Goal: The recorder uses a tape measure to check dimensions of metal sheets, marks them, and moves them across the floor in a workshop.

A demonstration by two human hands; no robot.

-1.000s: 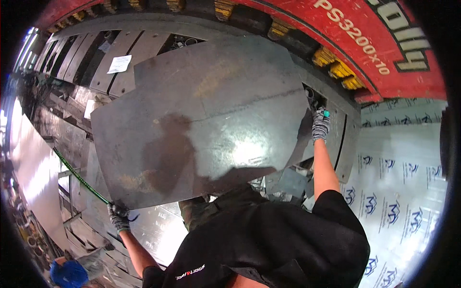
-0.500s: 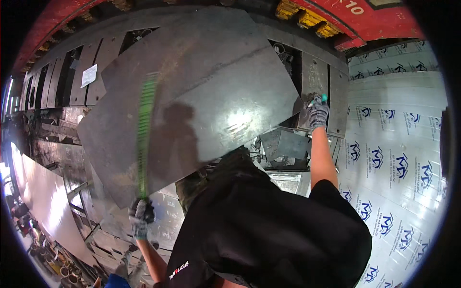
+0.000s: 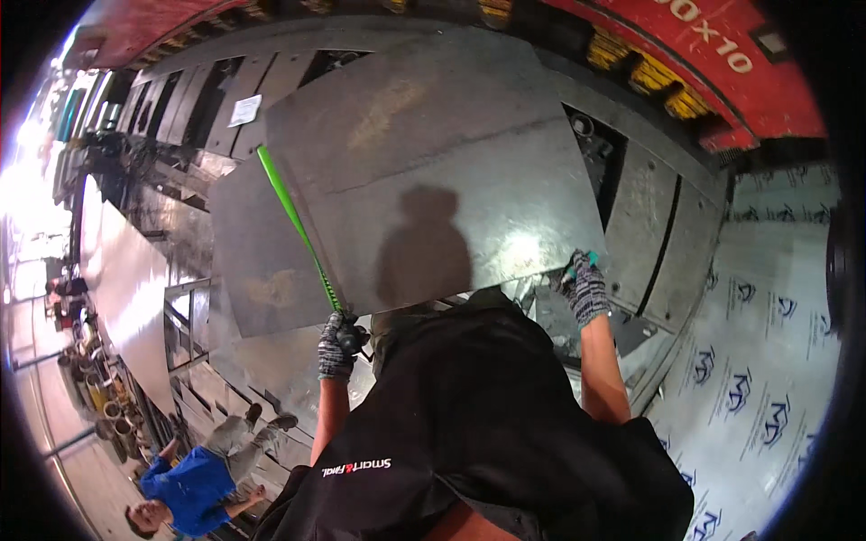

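A large dark metal sheet (image 3: 379,216) lies in front of me, with a second sheet's corner (image 3: 248,261) showing under its left side. My left hand (image 3: 336,347), in a grey knitted glove, is closed around the dark case of a tape measure (image 3: 350,335) at the sheet's near edge. Its green blade (image 3: 293,212) is drawn out over the sheet, slanting away to the left and twisted partway. At the right near corner of the sheet is my gloved right hand (image 3: 585,287), fingers bent. A small teal thing (image 3: 592,258) shows at its fingertips; its kind is unclear.
Beyond the sheet stands a red machine (image 3: 704,63) with yellow parts. The slotted metal bed (image 3: 645,234) has open gaps. A white paper (image 3: 245,110) lies on it. Another person in blue (image 3: 194,487) is at lower left, near a pale sheet (image 3: 131,288). Printed panelling (image 3: 722,361) lines the right.
My view has turned. My right hand has come from the machine bed to the sheet's near right corner. The tape blade, blurred before, now slants left. The person in blue shows more fully.
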